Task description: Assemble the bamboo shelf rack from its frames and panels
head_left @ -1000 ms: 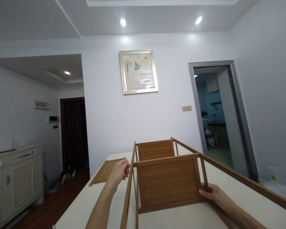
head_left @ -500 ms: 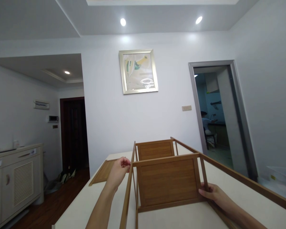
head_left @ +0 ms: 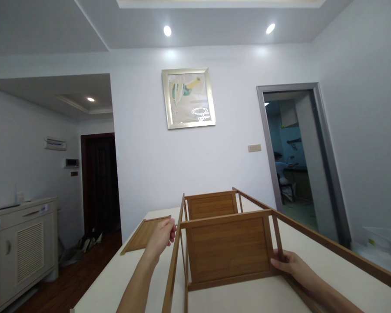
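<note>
head view: a white table stands before a white wall; a cabinet is at lower left, a doorway at right. the rack is on the table, bottom centre, its near end cut off. the right hand, lower right, has fingers, partly hidden, clamped on its post. the left hand is beside its left rail, fingers curled together; whether they hold something, i cannot tell. the person beyond the doorway is dim.
</note>
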`<act>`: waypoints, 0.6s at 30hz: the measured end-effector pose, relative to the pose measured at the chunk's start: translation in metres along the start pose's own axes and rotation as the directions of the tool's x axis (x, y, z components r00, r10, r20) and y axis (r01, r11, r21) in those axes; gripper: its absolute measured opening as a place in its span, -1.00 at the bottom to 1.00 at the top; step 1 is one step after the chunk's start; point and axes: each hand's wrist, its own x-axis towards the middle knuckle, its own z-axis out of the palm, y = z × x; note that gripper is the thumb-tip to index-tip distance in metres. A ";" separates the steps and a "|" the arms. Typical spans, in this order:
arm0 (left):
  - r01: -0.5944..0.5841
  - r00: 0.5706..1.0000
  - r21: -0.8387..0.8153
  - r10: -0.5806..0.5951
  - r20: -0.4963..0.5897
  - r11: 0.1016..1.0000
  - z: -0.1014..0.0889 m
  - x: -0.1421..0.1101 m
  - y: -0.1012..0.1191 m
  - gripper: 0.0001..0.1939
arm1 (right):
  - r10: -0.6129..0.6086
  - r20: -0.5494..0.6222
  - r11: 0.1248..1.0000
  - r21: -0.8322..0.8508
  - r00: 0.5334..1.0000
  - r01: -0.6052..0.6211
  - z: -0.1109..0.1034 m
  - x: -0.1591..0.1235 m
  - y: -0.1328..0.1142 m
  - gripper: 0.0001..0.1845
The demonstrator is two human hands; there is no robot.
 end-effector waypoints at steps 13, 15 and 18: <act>-0.130 0.991 -0.029 0.130 0.030 0.991 0.000 -0.006 0.002 -0.73 | 0.004 -0.015 1.000 -0.009 1.000 -0.004 0.002 -0.001 -0.001 -0.60; -0.165 0.986 -0.047 0.165 0.006 0.985 -0.001 -0.005 0.002 -0.75 | 0.000 -0.018 1.000 0.008 1.000 0.000 0.002 -0.002 -0.002 -0.62; -0.179 0.984 -0.079 0.177 -0.029 0.981 -0.002 -0.003 0.001 -0.73 | 0.010 -0.003 1.000 0.021 1.000 -0.010 0.003 -0.002 -0.003 -0.63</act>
